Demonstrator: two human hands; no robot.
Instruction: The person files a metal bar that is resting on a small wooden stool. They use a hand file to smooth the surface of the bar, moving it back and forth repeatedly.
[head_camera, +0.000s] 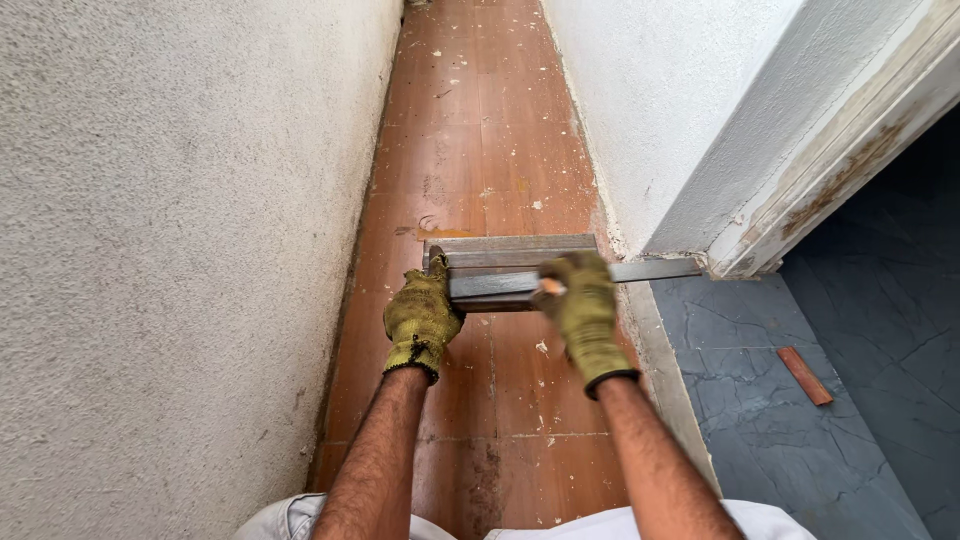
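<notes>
Metal: a long flat metal straightedge (655, 269) lies crosswise over a grey tile (510, 252) I am holding, its long axis running left to right across the narrow corridor, its right end reaching to the foot of the door frame (850, 160).
Tile: grey, rectangular, long side also crosswise, held low over the red-brown floor (480, 150) just ahead of my knees.
Left hand: my left hand (421, 318), in a yellow-green knit glove, is curled shut around the tile's left end, thumb on top, forearm stretched straight forward.
Right hand: my right hand (582, 305), gloved the same, is closed over the straightedge and the tile's right part, pinching a small orange pencil-like stub (550, 287) at the fingertips; blur hides the exact grip.
Left side: a rough plastered wall (170, 250) hems the corridor close beside my left arm.
Right side: a white wall corner (680, 120) and the worn door frame stand just past the straightedge's tip.
Beyond the threshold: dark slate-blue flooring (790, 400) with a small red-brown offcut strip (805, 375) lying on it, well apart from my hands.
Floor: speckled with white plaster flecks.
</notes>
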